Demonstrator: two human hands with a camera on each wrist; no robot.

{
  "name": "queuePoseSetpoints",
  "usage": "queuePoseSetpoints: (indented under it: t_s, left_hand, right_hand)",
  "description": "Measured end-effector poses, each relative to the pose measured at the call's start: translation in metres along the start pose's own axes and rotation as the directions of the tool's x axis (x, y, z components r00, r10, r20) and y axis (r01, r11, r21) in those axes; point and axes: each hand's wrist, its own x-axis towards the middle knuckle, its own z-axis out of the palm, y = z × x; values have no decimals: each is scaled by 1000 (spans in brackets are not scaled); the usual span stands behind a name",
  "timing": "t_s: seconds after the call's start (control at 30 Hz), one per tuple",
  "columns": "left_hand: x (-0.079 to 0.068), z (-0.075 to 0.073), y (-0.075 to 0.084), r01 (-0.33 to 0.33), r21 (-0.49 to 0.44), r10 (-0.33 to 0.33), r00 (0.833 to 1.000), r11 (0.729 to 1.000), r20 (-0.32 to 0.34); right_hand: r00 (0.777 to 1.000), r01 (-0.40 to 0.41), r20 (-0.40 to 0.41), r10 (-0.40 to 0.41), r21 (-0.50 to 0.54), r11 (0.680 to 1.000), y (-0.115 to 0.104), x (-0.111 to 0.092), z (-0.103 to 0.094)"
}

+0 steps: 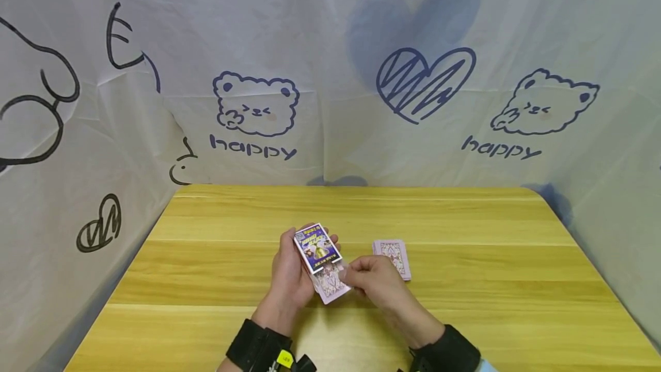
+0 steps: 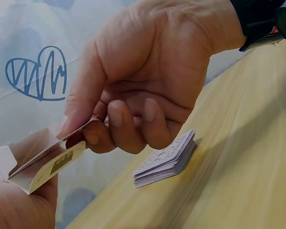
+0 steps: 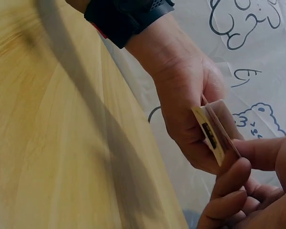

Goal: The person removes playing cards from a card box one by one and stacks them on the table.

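My left hand (image 1: 291, 271) grips a purple-and-yellow printed card box (image 1: 318, 247) tilted over the table. Part of that hand also shows low in the left wrist view. Playing cards (image 1: 331, 283) with a pink patterned back stick out of the box's open near end. Between thumb and forefinger, my right hand (image 1: 379, 283) pinches the protruding cards at their edge. How many cards are in the box is hidden. In the right wrist view the box's end flap (image 3: 209, 135) stands folded out beside the cards. A squared stack of cards (image 1: 391, 257) lies just beyond the right hand.
A yellow wood-grain table (image 1: 206, 245) spreads beneath both hands. Behind and beside it hang pale cloth walls (image 1: 335, 27) with drawn bears, hearts and lettering. Black bands (image 1: 258, 344) circle both wrists.
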Motion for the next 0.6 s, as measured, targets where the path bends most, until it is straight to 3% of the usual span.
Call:
queuePoseSetpoints:
  t_s: [0.2,0.6]
  left_hand:
    - [2,-2,5,-32,-12,31,999,999,-35]
    - [3,-6,17,-60,-40,55,991,997,-121]
  right_hand:
    - [996,12,85,-8,-38,999,-1,-1,-3]
    - [983,83,171,-67,-90,992,-8,-8,-13]
